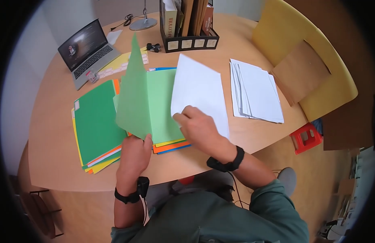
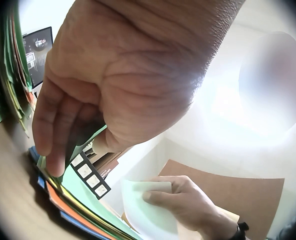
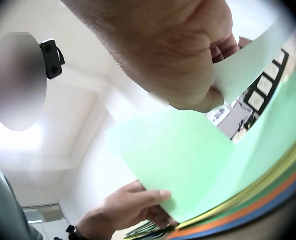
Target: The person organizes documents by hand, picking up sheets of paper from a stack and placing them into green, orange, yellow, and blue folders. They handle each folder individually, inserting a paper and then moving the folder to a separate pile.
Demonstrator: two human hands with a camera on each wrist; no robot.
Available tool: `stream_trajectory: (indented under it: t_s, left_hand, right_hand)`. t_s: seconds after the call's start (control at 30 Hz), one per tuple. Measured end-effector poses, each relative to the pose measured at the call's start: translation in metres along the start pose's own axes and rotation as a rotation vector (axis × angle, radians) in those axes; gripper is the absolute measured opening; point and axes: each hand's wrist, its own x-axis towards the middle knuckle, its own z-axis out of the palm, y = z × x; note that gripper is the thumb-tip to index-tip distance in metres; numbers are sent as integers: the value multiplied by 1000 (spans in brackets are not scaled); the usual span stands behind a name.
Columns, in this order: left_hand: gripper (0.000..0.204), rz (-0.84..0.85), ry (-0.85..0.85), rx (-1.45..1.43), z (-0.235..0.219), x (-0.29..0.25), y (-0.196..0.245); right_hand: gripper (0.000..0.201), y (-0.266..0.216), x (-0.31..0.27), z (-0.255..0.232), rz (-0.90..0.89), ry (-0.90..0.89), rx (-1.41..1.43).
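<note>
The left hand (image 1: 134, 156) pinches the lower edge of a light green paper folder's (image 1: 155, 105) raised front flap, holding it open and upright near the table's (image 1: 53, 133) front edge. The right hand (image 1: 199, 127) grips the lower left corner of a blank white sheet (image 1: 199, 91), thumb on top, tilting it over the folder's open back half. The folder lies on a fanned pile of yellow, orange and blue folders (image 1: 171, 146). Just left sits a dark green folder stack (image 1: 94, 121) with a small white label whose writing is too small to read. To the right, apart, lies a loose stack of white papers (image 1: 256, 91). Farther back stand a black file organizer (image 1: 189, 42) with 4 square labels, and an open grey laptop (image 1: 86, 50).
</note>
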Motion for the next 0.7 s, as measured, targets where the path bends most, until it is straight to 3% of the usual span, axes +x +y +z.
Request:
stream_trajectory:
  t_s: [0.43, 0.7]
  left_hand:
    - [24, 51, -96, -11, -2, 4, -11]
    - [25, 65, -102, -3, -6, 4, -9]
  right_hand:
    - [24, -28, 12, 40, -70, 4, 89]
    - [56, -20, 6, 5, -90, -168, 341]
